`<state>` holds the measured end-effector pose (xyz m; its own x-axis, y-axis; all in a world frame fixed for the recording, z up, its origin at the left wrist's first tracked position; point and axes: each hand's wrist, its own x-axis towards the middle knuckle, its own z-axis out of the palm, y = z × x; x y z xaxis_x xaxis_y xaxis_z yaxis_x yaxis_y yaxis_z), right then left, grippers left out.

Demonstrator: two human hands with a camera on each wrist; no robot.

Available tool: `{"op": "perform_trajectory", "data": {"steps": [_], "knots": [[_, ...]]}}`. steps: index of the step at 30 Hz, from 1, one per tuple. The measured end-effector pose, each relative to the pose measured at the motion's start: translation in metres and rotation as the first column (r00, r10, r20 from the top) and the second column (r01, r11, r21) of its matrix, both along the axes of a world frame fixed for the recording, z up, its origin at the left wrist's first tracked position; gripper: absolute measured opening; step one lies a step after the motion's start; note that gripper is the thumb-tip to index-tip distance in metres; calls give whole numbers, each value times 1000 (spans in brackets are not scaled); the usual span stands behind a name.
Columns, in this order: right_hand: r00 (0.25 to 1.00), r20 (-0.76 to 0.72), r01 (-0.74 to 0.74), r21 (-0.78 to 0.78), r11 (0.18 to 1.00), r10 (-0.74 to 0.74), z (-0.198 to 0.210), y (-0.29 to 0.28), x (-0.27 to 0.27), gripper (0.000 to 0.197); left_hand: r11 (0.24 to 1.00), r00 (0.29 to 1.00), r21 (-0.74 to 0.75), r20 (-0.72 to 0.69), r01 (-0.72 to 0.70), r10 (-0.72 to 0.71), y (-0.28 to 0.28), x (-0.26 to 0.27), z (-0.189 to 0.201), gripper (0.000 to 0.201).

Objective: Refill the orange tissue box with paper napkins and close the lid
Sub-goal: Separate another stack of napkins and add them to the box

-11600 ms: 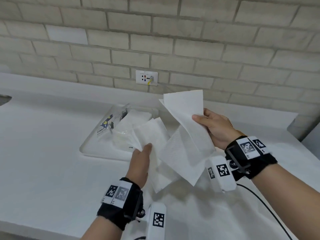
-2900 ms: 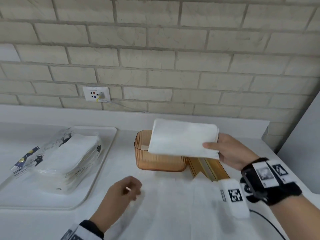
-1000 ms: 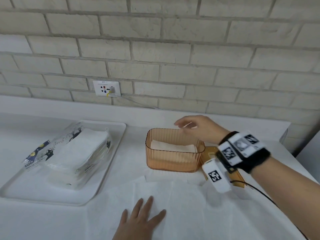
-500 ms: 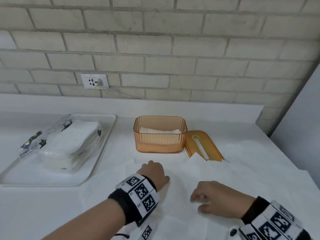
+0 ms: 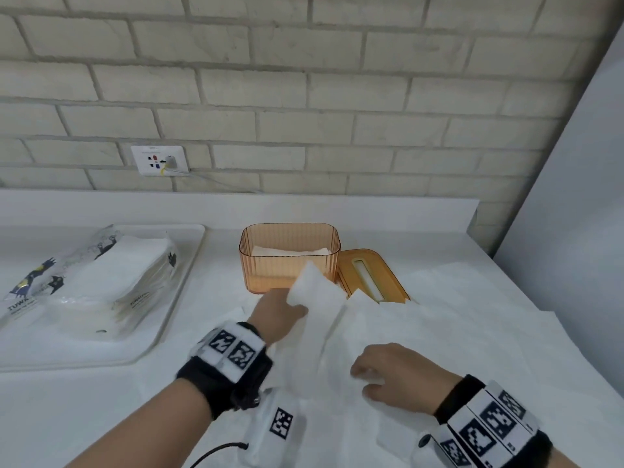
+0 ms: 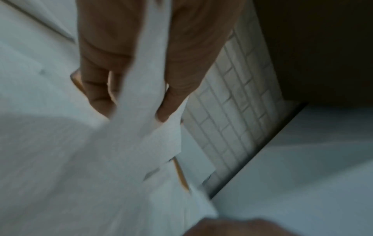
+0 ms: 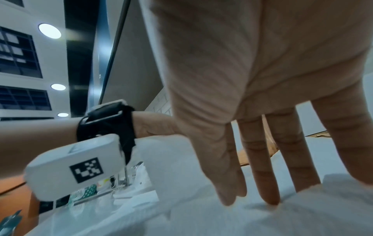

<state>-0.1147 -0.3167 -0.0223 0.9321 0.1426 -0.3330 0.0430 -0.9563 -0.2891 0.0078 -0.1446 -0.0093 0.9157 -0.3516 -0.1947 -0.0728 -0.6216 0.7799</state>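
The orange tissue box point(image 5: 270, 265) stands open at the back of the counter with a low stack of white napkins point(image 5: 290, 250) inside. Its orange lid point(image 5: 385, 271) lies flat just right of the box. My left hand point(image 5: 278, 312) pinches a white napkin point(image 5: 317, 298) and holds its edge up in front of the box; in the left wrist view the fingers point(image 6: 96, 89) and thumb clamp the napkin point(image 6: 145, 111). My right hand point(image 5: 395, 373) rests on the spread napkins, and its straight fingers point(image 7: 262, 167) press their tips into the paper point(image 7: 262, 223).
A white tray point(image 5: 175, 298) at the left holds an opened plastic pack of napkins point(image 5: 101, 278). Loose napkins point(image 5: 466, 332) cover the counter to the right. A brick wall with a socket point(image 5: 158, 160) runs behind, and a grey panel point(image 5: 574, 197) stands at the right.
The right hand left the box and came down onto the spread napkins. The left hand moved forward, took hold of a napkin and lifted its edge toward the box.
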Motion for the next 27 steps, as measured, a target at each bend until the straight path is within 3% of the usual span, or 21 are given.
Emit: {"op": "perform_trajectory", "data": {"steps": [3,7,12,15,18,22,25,27], "knots": [[997,43,63,93,994,-67,8,-1,10,30,938,983,-294,-54,-182,174,45,0,20,16],[990,122,63,103,993,-75,17,17,41,29,790,935,-500,-206,-355,290,110,0,34,21],[995,89,-44,-52,998,49,12,67,105,39,650,857,-561,-287,-513,428,151,-9,23,22],[996,37,85,-210,974,-79,10,86,128,39,579,812,-573,-350,-580,467,169,-21,13,16],[989,-56,114,-327,938,-139,4,92,136,22,516,771,-580,-392,-631,502,187,-31,6,14],[975,-35,206,-205,957,-217,-9,88,139,12,467,744,-587,-429,-661,513,208,-39,-3,15],[960,32,279,-4,960,-279,-6,77,136,23,469,752,-592,-454,-655,478,217,-45,-5,18],[951,48,302,71,951,-306,3,71,133,20,461,747,-590,-477,-663,463,222,-47,-7,18]]}}
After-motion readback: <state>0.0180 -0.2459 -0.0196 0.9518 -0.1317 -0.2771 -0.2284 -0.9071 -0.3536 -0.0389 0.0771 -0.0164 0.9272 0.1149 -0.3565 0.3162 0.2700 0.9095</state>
